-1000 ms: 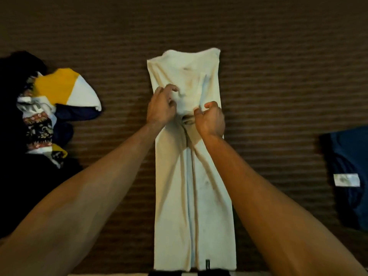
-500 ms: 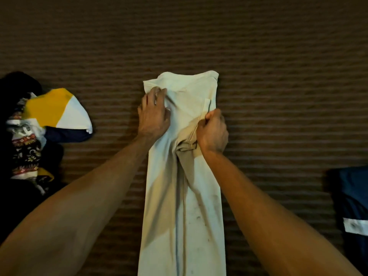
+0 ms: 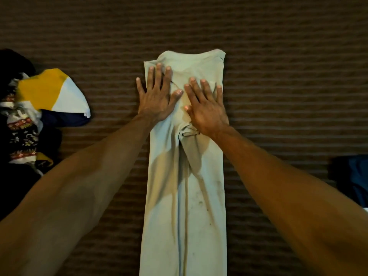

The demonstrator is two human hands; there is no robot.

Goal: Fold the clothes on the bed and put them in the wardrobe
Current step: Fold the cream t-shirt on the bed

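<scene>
While both hands, left (image 3: 157, 98) and right (image 3: 207, 112), lie flat with straight fingers on the trousers' (image 3: 185, 196) far end, mid-bed (image 3: 278, 56), smooth outward, flatten the bunched crotch, then fold.

Trousers: cream trousers (image 3: 201, 206) lie lengthwise down the middle of the frame, legs folded together, waist toward the top.
Left hand: left hand (image 3: 156, 96) lies flat, fingers spread, on the upper left part of the trousers.
Right hand: right hand (image 3: 207, 108) lies flat beside it, just right of centre, above a bunched fold at the crotch.
Bed cover: brown ribbed bed cover (image 3: 288, 76) fills the background.
Left edge: pile of clothes (image 3: 39, 108), yellow, white and patterned.
Right edge: dark blue garment (image 3: 354, 176).
</scene>
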